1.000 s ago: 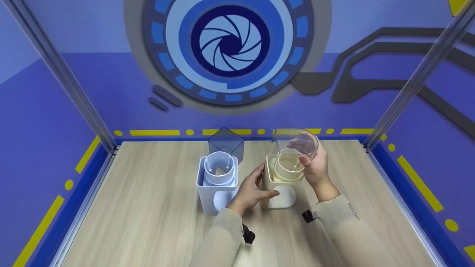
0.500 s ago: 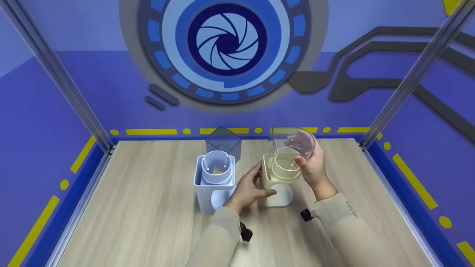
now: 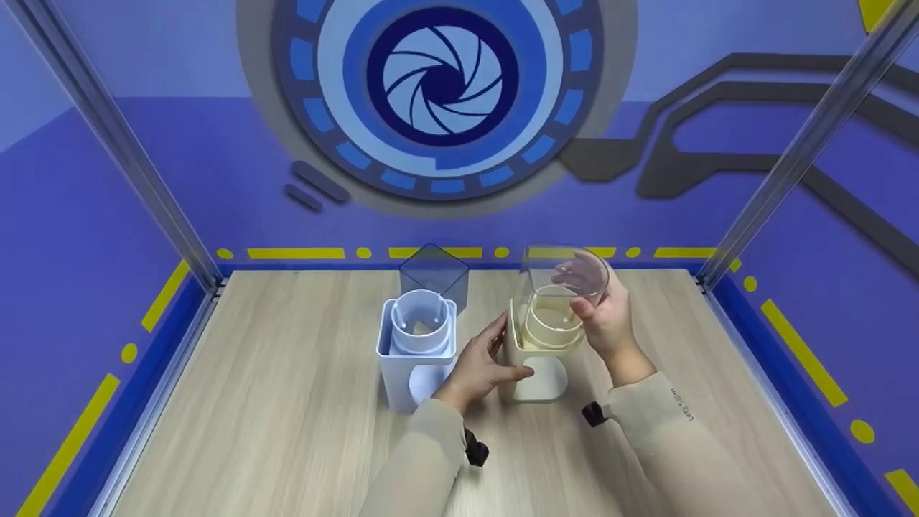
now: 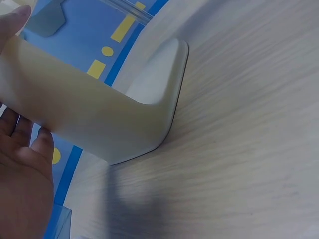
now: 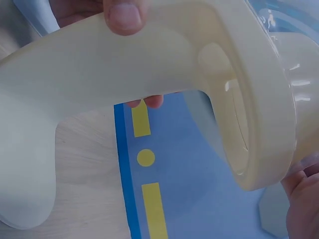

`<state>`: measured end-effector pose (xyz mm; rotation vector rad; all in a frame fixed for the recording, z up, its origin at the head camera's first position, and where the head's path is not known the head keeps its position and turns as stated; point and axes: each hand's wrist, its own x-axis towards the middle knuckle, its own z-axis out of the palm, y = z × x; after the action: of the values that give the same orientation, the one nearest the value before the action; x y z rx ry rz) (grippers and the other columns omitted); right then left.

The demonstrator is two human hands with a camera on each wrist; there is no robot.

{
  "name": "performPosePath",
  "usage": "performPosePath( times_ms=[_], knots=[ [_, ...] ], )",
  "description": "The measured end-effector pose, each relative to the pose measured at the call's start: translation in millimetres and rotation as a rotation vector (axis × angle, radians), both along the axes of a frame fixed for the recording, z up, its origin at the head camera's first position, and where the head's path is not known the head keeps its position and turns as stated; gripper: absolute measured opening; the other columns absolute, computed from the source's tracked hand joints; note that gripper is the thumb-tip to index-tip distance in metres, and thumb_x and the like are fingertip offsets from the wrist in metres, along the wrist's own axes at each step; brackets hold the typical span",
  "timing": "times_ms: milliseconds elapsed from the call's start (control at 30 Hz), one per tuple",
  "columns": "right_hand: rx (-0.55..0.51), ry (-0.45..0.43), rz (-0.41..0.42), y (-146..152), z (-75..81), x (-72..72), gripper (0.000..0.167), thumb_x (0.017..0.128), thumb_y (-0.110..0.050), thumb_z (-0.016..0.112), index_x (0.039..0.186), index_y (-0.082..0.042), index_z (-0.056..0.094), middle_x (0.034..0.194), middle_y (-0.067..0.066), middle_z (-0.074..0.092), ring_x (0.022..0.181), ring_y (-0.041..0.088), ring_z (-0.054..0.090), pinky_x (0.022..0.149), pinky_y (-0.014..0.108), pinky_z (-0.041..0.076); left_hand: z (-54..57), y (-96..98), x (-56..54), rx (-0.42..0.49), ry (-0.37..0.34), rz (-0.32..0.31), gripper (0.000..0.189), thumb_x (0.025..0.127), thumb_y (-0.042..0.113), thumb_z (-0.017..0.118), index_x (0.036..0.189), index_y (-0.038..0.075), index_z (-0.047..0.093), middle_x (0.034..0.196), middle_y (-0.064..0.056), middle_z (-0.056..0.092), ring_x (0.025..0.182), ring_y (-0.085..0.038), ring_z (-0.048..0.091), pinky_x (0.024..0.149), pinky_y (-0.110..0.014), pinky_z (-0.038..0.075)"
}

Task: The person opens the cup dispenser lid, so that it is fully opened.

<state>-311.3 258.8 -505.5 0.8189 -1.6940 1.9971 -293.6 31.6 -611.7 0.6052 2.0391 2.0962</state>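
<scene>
A cream plastic dispenser stand [image 3: 540, 384] with a rounded foot stands upright on the table, its square top holding a round collar [image 3: 554, 323]. My left hand [image 3: 479, 368] grips its upright from the left, thumb in front; in the left wrist view the fingers wrap the cream upright [image 4: 75, 99]. A clear see-through container [image 3: 556, 262] overlaps the collar in the head view. With thumb in front and fingers behind, my right hand [image 3: 609, 316] holds it at its right side. In the right wrist view, this hand [image 5: 308, 206] shows at the right edge, beside the cream housing [image 5: 264, 99].
Left of the cream stand is a matching pale blue stand [image 3: 402, 380] with its own round collar [image 3: 422, 323]. Behind it stands a smoky clear square container [image 3: 452, 287]. The wooden table [image 3: 273, 402] ends at a blue printed back wall [image 3: 201, 187] and metal side posts.
</scene>
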Motion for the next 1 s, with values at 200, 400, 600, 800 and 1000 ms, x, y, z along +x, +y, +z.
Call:
performPosePath(
  times_ms=[200, 400, 600, 800, 1000],
  knots=[
    [-0.016, 0.002, 0.03, 2.6, 0.3, 0.0, 0.084, 0.085, -0.054, 0.099, 0.15, -0.012, 0.065, 0.13, 0.01, 0.08, 0.116, 0.023, 0.082, 0.109, 0.032, 0.067, 0.5, 2.4, 0.3, -0.013, -0.003, 0.008, 0.118, 0.08, -0.002, 0.098, 0.178, 0.006, 0.033, 0.187, -0.012, 0.033, 0.175, -0.029, 0.031, 0.144, -0.04, 0.027],
    [0.003, -0.006, 0.013, -0.6, 1.0, -1.0, 0.08, 0.086, -0.056, 0.097, 0.148, -0.015, 0.067, 0.128, 0.008, 0.082, 0.113, 0.021, 0.083, 0.107, 0.031, 0.067, -1.9, -1.1, -0.3, 0.001, -0.004, 0.007, 0.118, 0.079, -0.004, 0.098, 0.177, 0.002, 0.032, 0.186, -0.016, 0.032, 0.175, -0.032, 0.03, 0.145, -0.042, 0.026],
    [-0.022, -0.002, 0.013, -3.3, -0.4, -0.7, 0.085, 0.084, -0.056, 0.099, 0.148, -0.011, 0.066, 0.128, 0.011, 0.081, 0.113, 0.023, 0.083, 0.106, 0.033, 0.068, -3.1, -2.9, -0.6, 0.007, -0.011, 0.001, 0.118, 0.08, -0.003, 0.098, 0.177, 0.002, 0.031, 0.186, -0.019, 0.033, 0.175, -0.032, 0.029, 0.145, -0.042, 0.026],
    [-0.033, 0.02, 0.003, -3.3, -2.6, -0.1, 0.086, 0.084, -0.053, 0.1, 0.148, -0.007, 0.066, 0.128, 0.015, 0.08, 0.114, 0.025, 0.083, 0.107, 0.034, 0.068, -3.7, -3.8, -1.1, -0.009, 0.009, 0.001, 0.118, 0.079, -0.002, 0.099, 0.177, 0.005, 0.034, 0.186, -0.013, 0.035, 0.175, -0.029, 0.031, 0.144, -0.038, 0.027],
    [-0.025, 0.007, -0.017, -3.1, -0.2, -1.1, 0.08, 0.084, -0.051, 0.1, 0.146, -0.01, 0.069, 0.126, 0.015, 0.082, 0.111, 0.024, 0.084, 0.105, 0.033, 0.069, -3.5, -2.2, -1.5, 0.009, 0.006, 0.002, 0.119, 0.078, -0.004, 0.099, 0.177, 0.003, 0.033, 0.186, -0.015, 0.034, 0.174, -0.031, 0.031, 0.144, -0.039, 0.027]
  ],
)
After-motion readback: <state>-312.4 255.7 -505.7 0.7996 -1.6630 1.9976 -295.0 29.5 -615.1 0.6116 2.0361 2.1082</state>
